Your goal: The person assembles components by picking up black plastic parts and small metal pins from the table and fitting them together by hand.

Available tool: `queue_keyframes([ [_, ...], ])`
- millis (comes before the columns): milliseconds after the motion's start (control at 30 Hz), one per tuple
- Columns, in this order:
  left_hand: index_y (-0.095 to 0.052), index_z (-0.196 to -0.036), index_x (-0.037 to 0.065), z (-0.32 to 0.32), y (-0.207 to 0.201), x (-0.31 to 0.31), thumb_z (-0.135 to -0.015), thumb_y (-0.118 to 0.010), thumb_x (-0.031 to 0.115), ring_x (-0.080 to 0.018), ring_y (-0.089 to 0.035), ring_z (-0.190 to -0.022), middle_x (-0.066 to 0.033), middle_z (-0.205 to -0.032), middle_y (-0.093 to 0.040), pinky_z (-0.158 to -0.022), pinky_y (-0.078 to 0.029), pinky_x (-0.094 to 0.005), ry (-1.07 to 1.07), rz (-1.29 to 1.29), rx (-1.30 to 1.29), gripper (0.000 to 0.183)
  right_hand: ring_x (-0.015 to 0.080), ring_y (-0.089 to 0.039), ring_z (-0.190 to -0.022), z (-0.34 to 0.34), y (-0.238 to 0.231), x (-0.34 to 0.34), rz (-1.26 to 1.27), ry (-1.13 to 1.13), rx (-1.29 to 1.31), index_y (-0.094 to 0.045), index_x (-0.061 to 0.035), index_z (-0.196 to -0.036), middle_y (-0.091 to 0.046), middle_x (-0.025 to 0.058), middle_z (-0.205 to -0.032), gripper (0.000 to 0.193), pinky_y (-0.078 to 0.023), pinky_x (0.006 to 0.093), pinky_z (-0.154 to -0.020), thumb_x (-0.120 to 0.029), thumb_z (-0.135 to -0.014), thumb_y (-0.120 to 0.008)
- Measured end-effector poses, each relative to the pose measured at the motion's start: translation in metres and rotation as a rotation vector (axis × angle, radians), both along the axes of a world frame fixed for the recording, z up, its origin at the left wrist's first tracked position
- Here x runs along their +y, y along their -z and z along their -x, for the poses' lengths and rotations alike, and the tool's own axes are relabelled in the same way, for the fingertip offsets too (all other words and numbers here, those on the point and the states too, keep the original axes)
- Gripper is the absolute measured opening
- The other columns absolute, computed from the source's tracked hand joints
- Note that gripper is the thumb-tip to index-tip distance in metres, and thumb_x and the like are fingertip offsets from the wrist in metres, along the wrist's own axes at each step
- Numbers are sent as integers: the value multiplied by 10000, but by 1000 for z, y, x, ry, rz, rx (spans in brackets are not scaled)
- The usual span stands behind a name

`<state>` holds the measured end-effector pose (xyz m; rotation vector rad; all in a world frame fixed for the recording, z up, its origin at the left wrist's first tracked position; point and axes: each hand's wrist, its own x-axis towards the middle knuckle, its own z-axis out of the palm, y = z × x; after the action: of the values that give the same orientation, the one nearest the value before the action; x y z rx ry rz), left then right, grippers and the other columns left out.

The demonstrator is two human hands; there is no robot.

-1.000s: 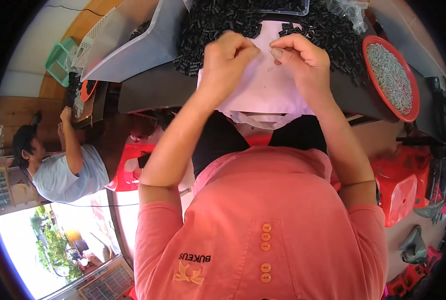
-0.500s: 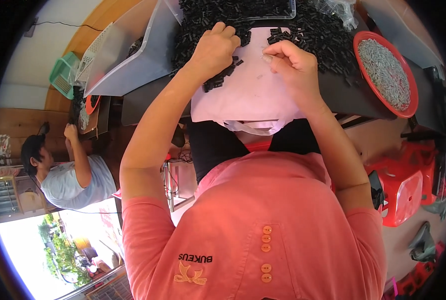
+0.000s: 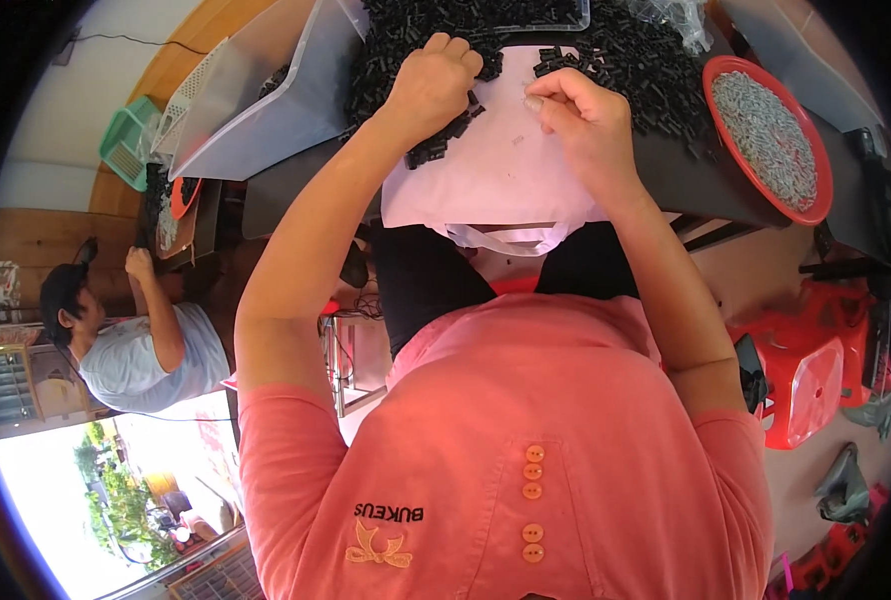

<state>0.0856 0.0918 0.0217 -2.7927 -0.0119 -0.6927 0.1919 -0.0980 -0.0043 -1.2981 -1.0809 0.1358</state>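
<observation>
My left hand [image 3: 436,84] lies at the edge of a big pile of small black pieces [image 3: 411,50], its fingers curled down at them. What its fingertips hold, if anything, is hidden. Across the pale pink cloth [image 3: 486,190] from it, my right hand [image 3: 584,118] is closed in a pinch, thumb against forefinger. Something tiny and pale may sit at those fingertips, too small to name. A loose strip of black pieces [image 3: 446,140] lies on the cloth below my left hand. More black pieces [image 3: 656,100] are heaped beyond my right hand.
A red bowl [image 3: 824,190] of small silvery-clear pieces stands at the right. Clear plastic bins [image 3: 256,130] flank the pile on the left. A co-worker [image 3: 146,345] sits at another table at far left. Red stools [image 3: 806,390] stand on the floor at right.
Both hands stay nearly in place, with the right still pinched. The whole view has shifted slightly, and the cloth and pile appear a little higher.
</observation>
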Motion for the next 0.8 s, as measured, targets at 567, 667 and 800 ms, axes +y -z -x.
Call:
queue_keyframes([
  [567, -637, -1003, -55, 46, 6, -93, -884, -626, 25, -130, -543, -524, -89, -758, -646, -505, -437, -249, -39, 1892, -278, 144, 118, -603, -647, 8, -5, -1, 58, -179, -99, -653, -3, -888, -659, 72, -739, 90, -469, 253, -598, 2, -812, -604],
  [667, -647, -975, -47, 49, 6, -94, -878, -629, 22, -127, -541, -519, -88, -746, -644, -502, -434, -247, -37, 1867, -258, 120, 148, -619, -661, 9, -3, -1, 68, -162, -137, -655, -4, -890, -662, 83, -753, 110, -478, 271, -614, 8, -798, -597],
  [800, -648, -962, -45, 54, 9, -96, -874, -629, 20, -125, -540, -516, -89, -743, -643, -497, -427, -241, -20, 1858, -281, 110, 190, -639, -677, 9, -1, 2, 54, -173, -228, -660, -11, -897, -664, 92, -784, 160, -490, 293, -629, 34, -762, -589],
])
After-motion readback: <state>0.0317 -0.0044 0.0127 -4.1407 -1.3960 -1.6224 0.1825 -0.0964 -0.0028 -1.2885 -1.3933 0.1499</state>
